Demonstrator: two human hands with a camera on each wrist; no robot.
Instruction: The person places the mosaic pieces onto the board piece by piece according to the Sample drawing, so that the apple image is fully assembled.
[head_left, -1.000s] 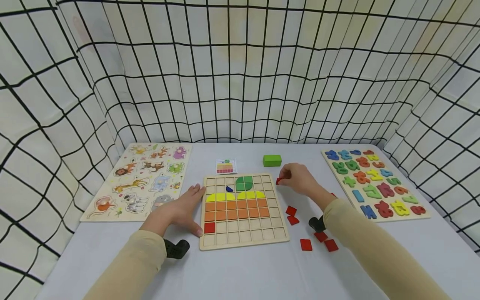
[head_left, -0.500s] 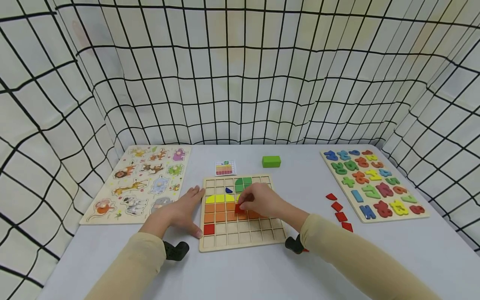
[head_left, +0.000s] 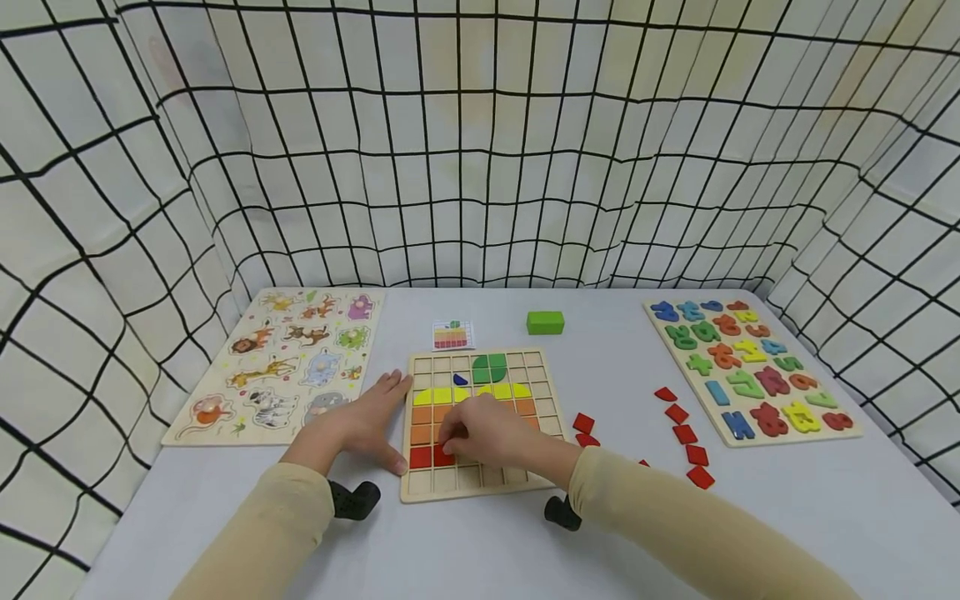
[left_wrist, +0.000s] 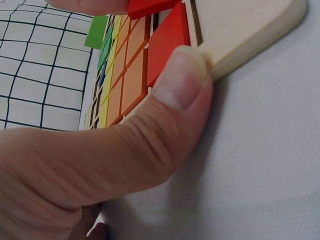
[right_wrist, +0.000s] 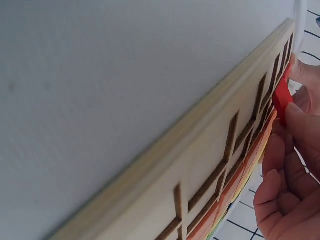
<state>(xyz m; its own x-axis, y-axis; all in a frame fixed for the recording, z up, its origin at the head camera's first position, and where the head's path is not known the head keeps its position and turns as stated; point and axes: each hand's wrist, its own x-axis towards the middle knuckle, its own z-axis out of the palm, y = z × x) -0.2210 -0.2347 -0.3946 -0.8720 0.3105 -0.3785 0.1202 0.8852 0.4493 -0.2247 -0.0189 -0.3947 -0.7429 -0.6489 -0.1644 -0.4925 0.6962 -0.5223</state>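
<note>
My left hand [head_left: 363,421] lies with fingers spread along the left edge of a wooden grid board [head_left: 551,412]. In the left wrist view its thumb [left_wrist: 182,82] presses the board's edge beside a red square tile [left_wrist: 167,45] in its cell. My right hand [head_left: 487,429] reaches over the board and pinches a second red square tile [right_wrist: 282,97], tilted in the right wrist view, right beside the first. Above them are rows of orange tiles [head_left: 422,434], yellow curved pieces [head_left: 433,396], green leaf-shaped pieces [head_left: 489,367] and a small blue piece [head_left: 460,379].
Several loose red tiles [head_left: 684,434] lie right of the board. A pattern card [head_left: 452,335] and a green block [head_left: 545,322] stand behind it. An animal puzzle [head_left: 281,367] lies left, a letter-and-number puzzle [head_left: 750,367] right. Black netting surrounds the table's back and sides.
My right hand has brought a red tile from right of the board, across it, to the cell beside the first red tile. My left hand stays at the board's left edge.
</note>
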